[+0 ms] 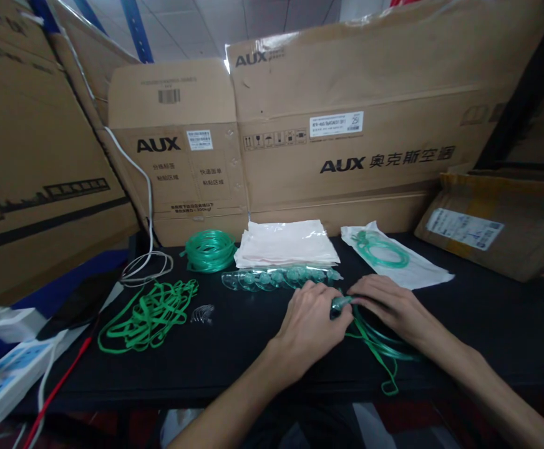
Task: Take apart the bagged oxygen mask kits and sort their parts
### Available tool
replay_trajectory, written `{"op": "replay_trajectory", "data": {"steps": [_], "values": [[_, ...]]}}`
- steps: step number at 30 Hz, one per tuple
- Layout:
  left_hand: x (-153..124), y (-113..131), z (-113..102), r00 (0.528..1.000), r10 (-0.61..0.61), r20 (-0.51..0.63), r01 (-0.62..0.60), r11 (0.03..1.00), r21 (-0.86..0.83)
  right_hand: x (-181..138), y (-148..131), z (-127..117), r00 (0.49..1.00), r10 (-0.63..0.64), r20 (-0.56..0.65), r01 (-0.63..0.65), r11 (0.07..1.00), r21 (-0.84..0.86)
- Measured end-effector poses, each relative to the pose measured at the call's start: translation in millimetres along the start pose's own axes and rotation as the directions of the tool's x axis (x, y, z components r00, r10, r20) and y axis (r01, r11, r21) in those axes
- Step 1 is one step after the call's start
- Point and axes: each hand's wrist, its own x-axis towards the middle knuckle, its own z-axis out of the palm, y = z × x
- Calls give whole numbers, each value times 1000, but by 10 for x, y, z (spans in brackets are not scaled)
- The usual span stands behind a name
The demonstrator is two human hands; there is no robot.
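My left hand (307, 321) is closed around a small translucent green oxygen mask (337, 304), most of it hidden by the fingers. Close beside it, my right hand (388, 304) pinches the clear green tubing (396, 349) near the mask's connector; the exact join is covered. Coils of that tubing lie on the table under the right hand, and a green elastic strap (388, 383) trails towards the table's front edge. Just beyond my hands, a row of green masks (281, 278) lies in front of a stack of white pouches (288, 244).
A tubing coil (210, 251), tangled green straps (155, 315) and small clear pieces (203, 313) lie to the left. A white pouch (428, 271) carries coiled tubing at right. The power strip (7, 377) and cables occupy the left edge; cardboard boxes (281, 174) wall the back.
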Motion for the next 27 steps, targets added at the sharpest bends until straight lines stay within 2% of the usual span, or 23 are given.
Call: {"op": "replay_trajectory", "data": {"steps": [4, 8, 13, 16, 22, 27], "values": [[-2, -2, 19, 999, 37, 9, -37, 999, 11, 2, -53, -27, 997, -41, 61, 42, 999, -5], [-26, -17, 30, 998, 69, 0, -69, 997, 21, -13, -36, -18, 993, -70, 94, 81, 990, -117], [-92, -22, 42, 990, 143, -12, -138, 972, 189, 29, -90, 7, 983, -105, 152, 137, 966, -218], [-137, -38, 12, 987, 159, -13, -151, 958, 243, 72, -137, 29, 982, -104, 160, 140, 963, -231], [-183, -107, -114, 994, 110, -6, -110, 991, 73, 141, -224, 12, 982, -117, 146, 149, 962, -227], [-211, -74, -134, 986, 168, -21, -159, 963, 219, 134, -248, 56, 987, -89, 134, 114, 976, -187]]}}
